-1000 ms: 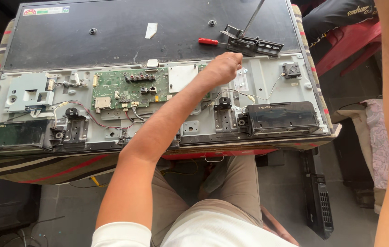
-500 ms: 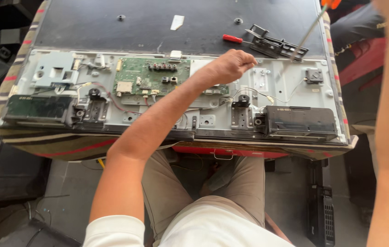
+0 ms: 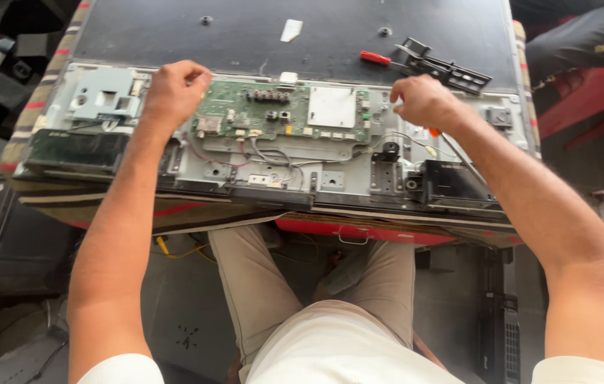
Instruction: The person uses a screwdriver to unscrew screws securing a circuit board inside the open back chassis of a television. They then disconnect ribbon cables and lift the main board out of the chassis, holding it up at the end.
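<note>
An opened flat-panel television lies face down across a striped surface in front of me. Its green circuit board sits in the grey chassis. My left hand is curled into a fist at the board's left edge; nothing shows inside it. At the board's right end, my right hand grips an orange-handled screwdriver. Its thin shaft slants down and right over the black speaker box.
A red-handled screwdriver and a black plastic bracket lie on the dark back panel. A grey metal plate and a second black speaker box sit at the left. A red chair stands right; a black device lies on the floor.
My left hand has moved from the board's right end to its left edge. My right hand has come down from the upper right with the orange-handled screwdriver onto the chassis.
</note>
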Available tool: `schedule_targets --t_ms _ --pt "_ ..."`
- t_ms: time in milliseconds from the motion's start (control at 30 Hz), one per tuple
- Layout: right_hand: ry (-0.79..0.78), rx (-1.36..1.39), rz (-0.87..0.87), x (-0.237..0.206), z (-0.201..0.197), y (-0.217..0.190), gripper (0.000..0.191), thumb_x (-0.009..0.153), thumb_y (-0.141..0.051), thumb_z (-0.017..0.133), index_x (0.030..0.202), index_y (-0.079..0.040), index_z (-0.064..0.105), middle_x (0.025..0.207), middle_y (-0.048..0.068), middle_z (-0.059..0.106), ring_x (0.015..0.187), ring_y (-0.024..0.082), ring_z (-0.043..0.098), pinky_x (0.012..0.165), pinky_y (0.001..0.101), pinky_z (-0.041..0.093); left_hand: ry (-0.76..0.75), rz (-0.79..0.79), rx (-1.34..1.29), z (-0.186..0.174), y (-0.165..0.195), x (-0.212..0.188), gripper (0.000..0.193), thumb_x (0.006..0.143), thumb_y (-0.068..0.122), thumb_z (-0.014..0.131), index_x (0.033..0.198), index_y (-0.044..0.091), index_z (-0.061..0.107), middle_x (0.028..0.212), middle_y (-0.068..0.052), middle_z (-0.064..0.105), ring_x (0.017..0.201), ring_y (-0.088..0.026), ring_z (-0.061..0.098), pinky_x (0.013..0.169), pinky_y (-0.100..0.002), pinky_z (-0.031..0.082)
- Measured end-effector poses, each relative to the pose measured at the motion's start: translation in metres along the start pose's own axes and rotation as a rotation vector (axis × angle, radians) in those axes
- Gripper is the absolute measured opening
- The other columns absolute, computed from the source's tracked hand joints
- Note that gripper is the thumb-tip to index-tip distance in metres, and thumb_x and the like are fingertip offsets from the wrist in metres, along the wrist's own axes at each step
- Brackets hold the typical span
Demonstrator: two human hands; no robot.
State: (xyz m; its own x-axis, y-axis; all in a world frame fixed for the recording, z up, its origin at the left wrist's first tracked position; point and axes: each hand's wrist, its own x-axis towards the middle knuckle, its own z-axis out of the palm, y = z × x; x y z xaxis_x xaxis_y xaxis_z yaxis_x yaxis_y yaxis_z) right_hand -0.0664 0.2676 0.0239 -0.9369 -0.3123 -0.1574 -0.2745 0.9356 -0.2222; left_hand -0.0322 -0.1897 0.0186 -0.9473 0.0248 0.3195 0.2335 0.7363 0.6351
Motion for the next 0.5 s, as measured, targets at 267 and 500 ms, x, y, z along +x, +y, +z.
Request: schedule_targets --t_ms 267,500 --pt "-0.034 0.144 0.091 0.01 0.012 -0.012 0.034 0.091 -0.022 0.069 0.123 -0.009 0.067 0.104 0.019 0.073 0.078 0.032 0.074 0.072 0.0447 0.061 0.043 -0.143 0.078 -0.032 -0.028 -0.017 0.03 0.095 0.034 0.075 0.097 0.004 0.078 0.083 -0.011 0.075 0.078 -0.02 0.072 0.074 -0.037 0.055" --pt "-0.017 0.089 0.098 0.012 0.015 -0.019 0.027 0.092 -0.021 0.065 0.111 -0.004 0.074 0.101 0.018 0.075 0.085 0.031 0.074 0.08 0.0443 0.061 -0.077 -0.431 0.051 -0.025 -0.011 -0.029 0.036 0.093 0.044 0.069 0.096 0.008 0.077 0.091 -0.01 0.078 0.086 -0.024 0.075 0.083 -0.039 0.056"
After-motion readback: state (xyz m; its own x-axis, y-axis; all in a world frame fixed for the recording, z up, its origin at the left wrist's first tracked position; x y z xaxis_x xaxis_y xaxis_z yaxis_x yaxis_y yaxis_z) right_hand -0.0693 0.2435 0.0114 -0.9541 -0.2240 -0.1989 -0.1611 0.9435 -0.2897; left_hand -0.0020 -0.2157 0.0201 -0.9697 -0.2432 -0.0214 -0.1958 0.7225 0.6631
